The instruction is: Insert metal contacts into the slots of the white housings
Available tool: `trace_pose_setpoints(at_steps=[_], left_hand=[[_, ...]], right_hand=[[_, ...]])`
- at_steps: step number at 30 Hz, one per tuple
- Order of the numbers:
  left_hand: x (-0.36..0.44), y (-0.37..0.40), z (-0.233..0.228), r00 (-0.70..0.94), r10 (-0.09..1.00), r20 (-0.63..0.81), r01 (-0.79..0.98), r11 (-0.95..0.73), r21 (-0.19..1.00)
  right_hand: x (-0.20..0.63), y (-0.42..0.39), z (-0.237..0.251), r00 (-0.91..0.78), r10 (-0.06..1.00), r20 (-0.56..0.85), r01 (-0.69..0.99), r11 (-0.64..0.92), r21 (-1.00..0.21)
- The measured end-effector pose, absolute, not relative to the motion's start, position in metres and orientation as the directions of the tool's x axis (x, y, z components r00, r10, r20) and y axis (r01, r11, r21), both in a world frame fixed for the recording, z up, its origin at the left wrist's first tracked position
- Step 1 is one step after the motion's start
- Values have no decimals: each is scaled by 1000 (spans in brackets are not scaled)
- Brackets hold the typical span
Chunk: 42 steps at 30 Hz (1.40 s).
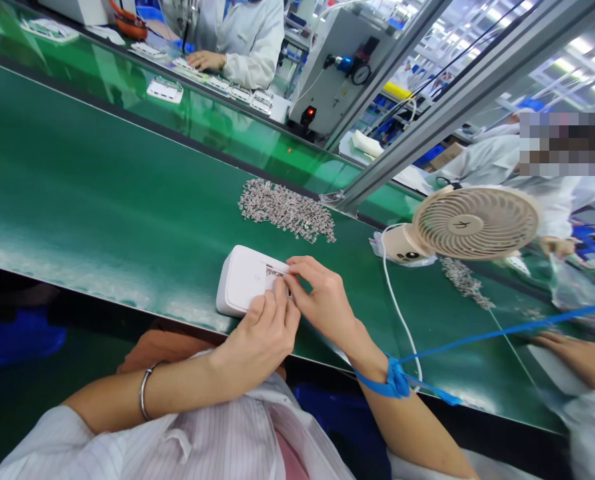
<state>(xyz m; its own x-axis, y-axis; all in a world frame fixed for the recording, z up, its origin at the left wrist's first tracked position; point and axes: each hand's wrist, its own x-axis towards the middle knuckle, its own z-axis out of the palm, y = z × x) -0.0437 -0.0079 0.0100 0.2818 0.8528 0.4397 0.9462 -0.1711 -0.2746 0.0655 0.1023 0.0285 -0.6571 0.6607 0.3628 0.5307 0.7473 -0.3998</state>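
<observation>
A white rounded box (247,277) rests on the green work surface in front of me, with a slot in its top where small metal parts (273,271) show. My left hand (270,320) lies over the box's near right part, fingers bent and closed together at the slot. At the box's right end, my right hand (322,293) has thumb and forefinger pinched close to the left fingertips. Whatever is between the fingers of either hand is too small or hidden. Beyond the box lies a pile of small metal parts (287,208). A blue strap (390,380) circles my right wrist.
A beige fan (470,223) stands to the right, its white cable (397,307) running to the near edge. Behind the pile rises a metal post (407,147). Co-workers sit across and at right, one hand (577,357) near another parts pile (465,283). White housings (165,90) lie on the far belt.
</observation>
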Motion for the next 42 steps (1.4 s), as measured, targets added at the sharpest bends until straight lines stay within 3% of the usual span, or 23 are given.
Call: trace_pose_setpoints(at_steps=[3, 6, 12, 19, 23, 27, 31, 35, 37, 39, 42], left_hand=[[-42, -7, 12, 264, 865, 426, 947, -149, -285], [-40, -7, 12, 266, 864, 427, 945, -146, -293], [-39, -6, 11, 261, 863, 433, 946, -138, -294], [-38, -8, 14, 265, 865, 425, 940, -135, -312], [-39, -8, 15, 264, 865, 426, 944, -141, -297], [-38, -10, 16, 271, 869, 413, 940, -147, -308], [-37, -8, 15, 269, 876, 399, 937, -143, -318], [-65, 9, 16, 189, 892, 410, 971, -106, -216], [-93, 18, 18, 5, 918, 397, 984, 66, -166], [-121, 22, 20, -213, 876, 433, 954, 283, -103], [-147, 19, 18, -300, 811, 501, 942, 334, 23]], right_hand=[[71, 96, 20, -571, 706, 420, 460, 699, -548], [75, 89, 12, -534, 721, 443, 422, 680, -599], [79, 87, 9, -570, 697, 435, 411, 700, -583], [79, 97, 26, -717, 620, 318, 456, 763, -458], [74, 99, 23, -597, 694, 403, 429, 700, -571], [68, 99, 17, -517, 763, 387, 435, 624, -650], [64, 98, 17, -497, 778, 384, 451, 610, -652], [87, 106, 21, -305, 792, 528, 572, 596, -563], [116, 116, 23, -170, 772, 613, 695, 535, -480], [152, 130, 23, -52, 768, 638, 829, 390, -402], [211, 152, 21, 283, 814, 508, 926, -93, -366]])
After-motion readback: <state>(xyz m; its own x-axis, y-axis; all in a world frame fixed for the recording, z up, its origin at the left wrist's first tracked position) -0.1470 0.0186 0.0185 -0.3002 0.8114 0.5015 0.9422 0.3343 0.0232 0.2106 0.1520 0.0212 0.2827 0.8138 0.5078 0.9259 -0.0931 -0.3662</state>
